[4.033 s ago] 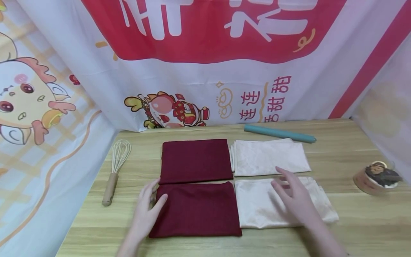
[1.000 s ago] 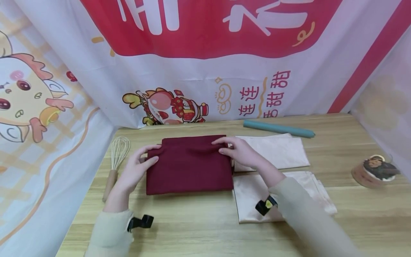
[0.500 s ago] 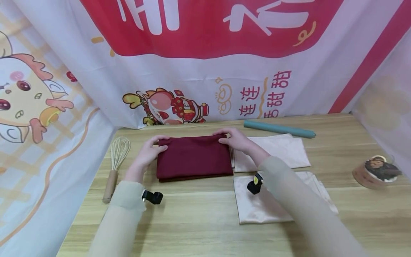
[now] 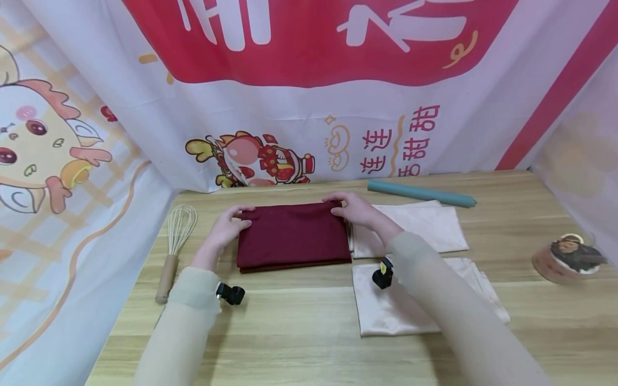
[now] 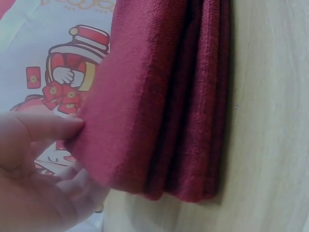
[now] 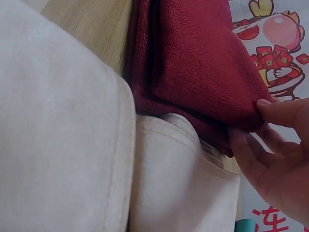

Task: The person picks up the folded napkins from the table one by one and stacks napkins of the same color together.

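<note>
A folded dark red cloth [image 4: 294, 236] lies squarely over a second folded dark red cloth [image 6: 141, 87], whose layers show beneath it in the right wrist view. At its far left corner, my left hand [image 4: 226, 228] pinches the top cloth between thumb and fingers. The opposite far corner is pinched by my right hand [image 4: 356, 209]. In the left wrist view, the thumb [image 5: 58, 126] presses on the upper face while the other fingers curl at the edge. Right of the red pair are two folded cream cloths, the far one [image 4: 420, 230] and the near one [image 4: 391, 308].
On the left lies a whisk [image 4: 171, 257] with a wooden handle. A teal roll [image 4: 420, 194] rests along the back, before the printed curtain [image 4: 289, 107]. At the right stands a decorated cup [image 4: 555, 265]. All of it is on a wooden table [image 4: 289, 327].
Both hands have carried the near red cloth away from me, onto the far red one. Over the last half second hands and cloth have hardly moved.
</note>
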